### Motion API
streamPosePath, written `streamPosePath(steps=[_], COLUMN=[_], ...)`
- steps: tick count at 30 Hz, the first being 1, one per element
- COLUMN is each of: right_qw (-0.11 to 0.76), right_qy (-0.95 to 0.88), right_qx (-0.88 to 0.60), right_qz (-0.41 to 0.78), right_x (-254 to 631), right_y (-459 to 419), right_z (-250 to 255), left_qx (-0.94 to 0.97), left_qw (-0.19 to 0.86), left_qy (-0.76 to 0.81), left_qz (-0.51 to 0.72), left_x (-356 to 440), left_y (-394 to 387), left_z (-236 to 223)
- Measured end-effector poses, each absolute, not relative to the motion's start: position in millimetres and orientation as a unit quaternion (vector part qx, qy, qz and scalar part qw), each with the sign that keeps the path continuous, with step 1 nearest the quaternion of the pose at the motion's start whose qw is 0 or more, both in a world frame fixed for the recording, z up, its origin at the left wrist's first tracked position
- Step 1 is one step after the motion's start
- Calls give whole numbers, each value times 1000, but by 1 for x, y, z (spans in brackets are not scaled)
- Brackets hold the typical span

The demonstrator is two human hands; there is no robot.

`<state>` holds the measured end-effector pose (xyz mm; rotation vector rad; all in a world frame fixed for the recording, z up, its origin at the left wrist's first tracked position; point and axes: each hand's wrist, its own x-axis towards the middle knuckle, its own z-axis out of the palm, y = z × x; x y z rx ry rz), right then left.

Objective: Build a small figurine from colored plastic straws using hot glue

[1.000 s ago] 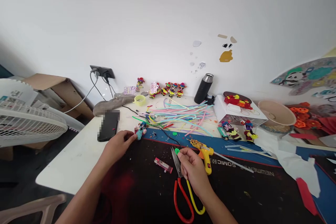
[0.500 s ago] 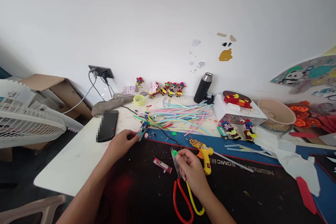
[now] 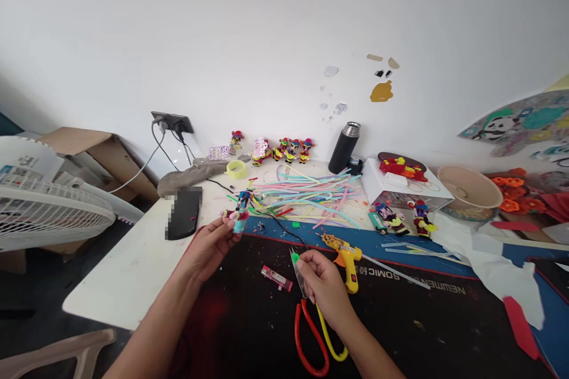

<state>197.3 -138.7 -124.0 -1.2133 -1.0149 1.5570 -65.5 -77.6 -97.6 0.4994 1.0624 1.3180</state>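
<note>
My left hand (image 3: 214, 250) is closed on a small doll (image 3: 240, 211) with a blue headpiece and a light-blue lower body, held at the mat's far left edge. Between the thumb and fingers of my right hand (image 3: 320, 278) is a small green piece (image 3: 295, 257), its exact kind too small to tell. Under and beside that hand lie scissors (image 3: 299, 331) with one red and one yellow handle, blades pointing away. A pink lighter (image 3: 276, 278) rests left of the scissors. To the right, a yellow glue gun (image 3: 349, 260) lies with a clear glue stick in its back.
Pastel fuzzy strips (image 3: 306, 194) lie heaped behind the mat (image 3: 400, 320). Several finished dolls (image 3: 293, 151) stand along the wall, with two more dolls (image 3: 391, 219) at right. A black flask (image 3: 344, 148), a white box (image 3: 402, 192), a phone (image 3: 183, 213) and a fan (image 3: 53, 195) surround the work area.
My left hand has picked the doll up, turning it upright and rolling palm-inward around it. My right hand stays almost in place with the green piece.
</note>
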Motion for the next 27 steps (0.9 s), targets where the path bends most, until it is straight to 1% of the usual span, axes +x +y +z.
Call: streamPosePath(steps=[3, 6, 10, 15, 19, 27], right_qw=[439, 444, 467, 497, 492, 483], right_qy=[-393, -379, -385, -375, -363, -364], right_qx=[-493, -494, -482, -470, -477, -476], right_qz=[640, 644, 634, 626, 631, 638], right_x=[195, 193, 190, 183, 173, 165], right_y=[-135, -129, -113, -83, -67, -62], right_z=[-119, -114, -105, -96, -102, -117], left_qx=[161, 165, 184, 210, 256, 334], left_qw=[675, 707, 720, 700, 677, 653], left_qy=[410, 371, 356, 355, 341, 380], left_qz=[593, 579, 566, 583, 600, 563], left_x=[-40, -18, 5, 22, 21, 20], left_y=[-67, -52, -29, -12, -13, -15], left_z=[-94, -94, -98, -107, -112, -113])
